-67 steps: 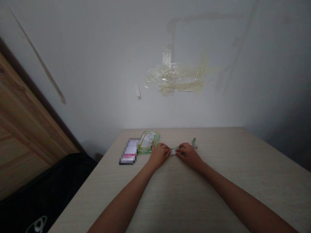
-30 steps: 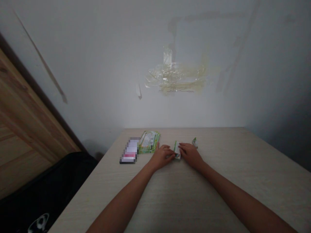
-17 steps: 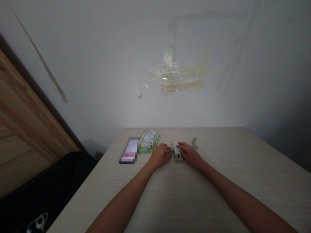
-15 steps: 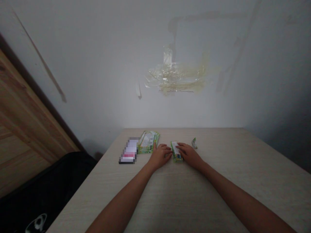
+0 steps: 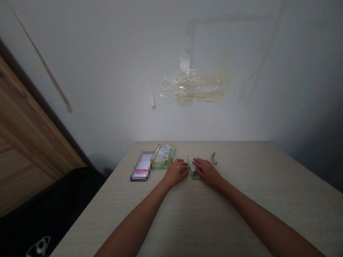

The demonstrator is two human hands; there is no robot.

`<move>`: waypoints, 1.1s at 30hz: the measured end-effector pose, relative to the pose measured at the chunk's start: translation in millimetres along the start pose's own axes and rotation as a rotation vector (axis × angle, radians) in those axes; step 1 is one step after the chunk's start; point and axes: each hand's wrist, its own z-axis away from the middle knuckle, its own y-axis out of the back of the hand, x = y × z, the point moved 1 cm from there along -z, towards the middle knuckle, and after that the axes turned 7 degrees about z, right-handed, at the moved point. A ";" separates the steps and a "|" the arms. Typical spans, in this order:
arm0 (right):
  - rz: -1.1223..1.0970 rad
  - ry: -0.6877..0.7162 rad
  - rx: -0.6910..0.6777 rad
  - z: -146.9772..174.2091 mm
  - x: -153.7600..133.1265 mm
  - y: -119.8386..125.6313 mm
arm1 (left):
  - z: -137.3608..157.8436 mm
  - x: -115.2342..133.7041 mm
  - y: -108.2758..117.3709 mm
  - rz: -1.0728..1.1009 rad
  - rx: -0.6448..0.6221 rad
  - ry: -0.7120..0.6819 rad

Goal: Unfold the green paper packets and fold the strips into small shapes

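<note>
A narrow green-and-white packet [image 5: 192, 167], seemingly folded, lies flat on the table between both hands. My right hand [image 5: 205, 169] rests on its right part with the fingers laid flat over it, hiding some of its surface. Just left of the packet, my left hand [image 5: 177, 171] lies on the table, its fingers slightly bent and its fingertips at the packet's left edge. The left thumb is spread away and reaches the right edge of a pile of larger green-and-white packets [image 5: 162, 157].
A phone [image 5: 142, 167] with a blurred screen lies left of the pile. A small torn green scrap [image 5: 213, 158] sits beyond my right hand. Behind the pale wooden table [image 5: 254, 171] rises a wall [image 5: 107, 71] with clear tape [image 5: 195, 85]. A black bag-like item [image 5: 66, 192] stands at left.
My right hand has slid slightly left, and its fingers now cover more of the narrow packet. The left hand has barely moved.
</note>
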 end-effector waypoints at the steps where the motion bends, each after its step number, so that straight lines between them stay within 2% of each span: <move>1: 0.002 0.004 0.002 0.1 -0.5 0.1 | 0.0 -0.2 -0.1 0.002 0.002 0.002; 10: -0.038 0.050 0.057 -2.5 -2.4 4.3 | -0.4 1.3 2.8 -0.023 -0.031 -0.027; 21: -0.035 0.089 0.078 -1.9 -2.9 6.2 | -0.4 1.8 5.5 -0.021 -0.058 0.008; 33: -0.001 0.109 0.033 -2.3 -2.0 8.3 | -1.0 1.6 6.7 0.006 -0.070 0.024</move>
